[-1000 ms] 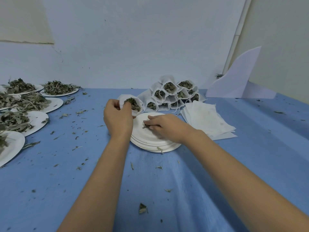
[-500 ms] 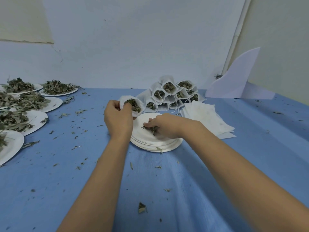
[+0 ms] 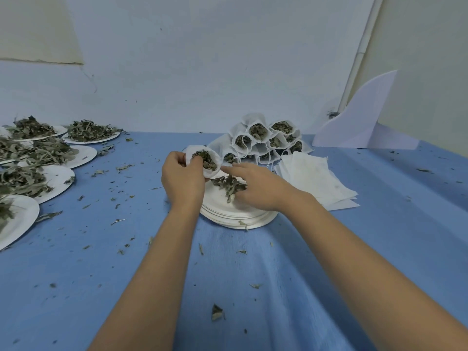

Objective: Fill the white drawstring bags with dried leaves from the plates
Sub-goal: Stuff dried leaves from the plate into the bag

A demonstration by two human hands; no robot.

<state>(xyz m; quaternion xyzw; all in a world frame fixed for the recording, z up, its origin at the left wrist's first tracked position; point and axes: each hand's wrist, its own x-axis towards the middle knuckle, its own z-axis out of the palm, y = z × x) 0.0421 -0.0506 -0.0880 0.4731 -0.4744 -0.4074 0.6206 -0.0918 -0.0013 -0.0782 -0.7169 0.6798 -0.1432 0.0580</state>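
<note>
- While the left hand point(image 3: 181, 181) grips a white drawstring bag point(image 3: 209, 172) near its rim, its fingers point(image 3: 177, 158) are curled round the cloth and hold the mouth wide open, tilted toward the right hand.
- The bag is held up over the far left edge of a stack of white plates point(image 3: 235, 217), and green-brown leaves fill it close to the rim.
- The right hand point(image 3: 263, 190) is over the stack, just right of the bag. Its thumb and lower fingers are pinching a clump of dried leaves point(image 3: 229, 184), and the index finger point(image 3: 233, 169) is stretched out straight toward the bag's rim. I cannot tell whether the tip touches the cloth.
- The clump sits low over the top plate, below and to the right of the bag's mouth.
- Behind the stack, a pile of filled bags point(image 3: 263, 140) lies with the open mouths facing the camera and leaves showing in each.
- To the right of the stack, flat empty bags point(image 3: 316, 178) lie in a loose heap on the blue tabletop point(image 3: 379, 236).
- At the far left, several leaf plates point(image 3: 92, 134) are heaped with dried leaves.
- Leaf crumbs point(image 3: 217, 312) are strewn across the tabletop, and a white folded card point(image 3: 359, 122) stands at the far right by the wall.
</note>
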